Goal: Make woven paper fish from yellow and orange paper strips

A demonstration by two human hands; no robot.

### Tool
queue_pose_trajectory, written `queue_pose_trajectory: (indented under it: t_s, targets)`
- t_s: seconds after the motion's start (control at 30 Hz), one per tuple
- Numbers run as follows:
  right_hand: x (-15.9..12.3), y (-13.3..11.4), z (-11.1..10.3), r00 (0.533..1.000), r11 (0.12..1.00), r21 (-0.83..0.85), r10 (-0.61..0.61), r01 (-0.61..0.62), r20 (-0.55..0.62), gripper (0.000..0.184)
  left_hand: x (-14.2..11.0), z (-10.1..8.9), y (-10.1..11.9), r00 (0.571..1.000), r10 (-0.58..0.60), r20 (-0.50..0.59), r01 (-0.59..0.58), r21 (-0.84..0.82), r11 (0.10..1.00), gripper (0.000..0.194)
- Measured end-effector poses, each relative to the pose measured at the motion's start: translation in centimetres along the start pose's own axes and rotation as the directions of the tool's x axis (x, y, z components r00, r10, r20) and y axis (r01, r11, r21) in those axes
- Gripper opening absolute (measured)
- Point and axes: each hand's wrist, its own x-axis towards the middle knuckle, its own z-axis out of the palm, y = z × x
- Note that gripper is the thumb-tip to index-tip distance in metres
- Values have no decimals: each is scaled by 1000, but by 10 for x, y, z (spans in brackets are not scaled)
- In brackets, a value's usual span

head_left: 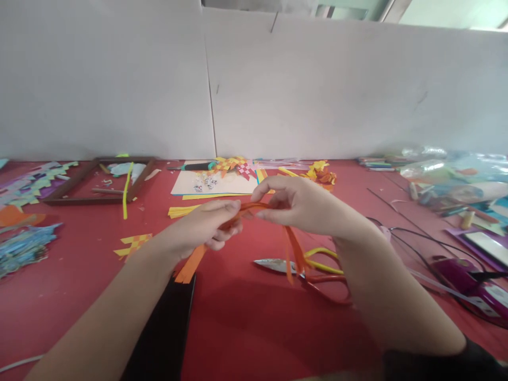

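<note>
Orange paper strips [294, 246] stretch between my two hands above the red table, their loose ends hanging below the right one. My left hand [212, 225] is closed on one end of the strips, thumb on top. Fingers bent, my right hand [286, 198] pinches the strips further along. Under the dangling ends lie scissors [280, 265] with one yellow and one red handle. More flat orange strips [190, 266] rest on a black flat object [170, 317] below my left hand. A woven yellow-and-orange paper piece [137, 242] lies beside my left forearm.
A brown frame [99, 201] with scraps stands at the back left. Woven paper pieces [234, 165] and a cutter [198, 166] lie on a pale board [182, 182]. Blue strips [27, 246] are at left. A purple device [468, 280], cables and plastic bags [456, 172] crowd the right.
</note>
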Motion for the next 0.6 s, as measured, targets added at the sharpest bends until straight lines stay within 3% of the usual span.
queue_pose_trajectory:
  t_s: [0.2,0.3,0.43,0.6]
  targets:
    - [4,15,-18,987,983,-182,36,-6,159,12,16,1,-11,950,-145,277,178,-100,979,35]
    - [7,24,-22,973,979,-204,49,-2,226,12,18,0,-18,933,-173,314,223,-128,966,33]
    - [8,33,-24,971,979,-204,48,1,233,16,16,-1,-29,906,-234,354,304,-156,940,30]
    - [8,29,-21,941,984,-176,47,13,334,18,14,3,-38,870,-209,446,315,-177,932,38]
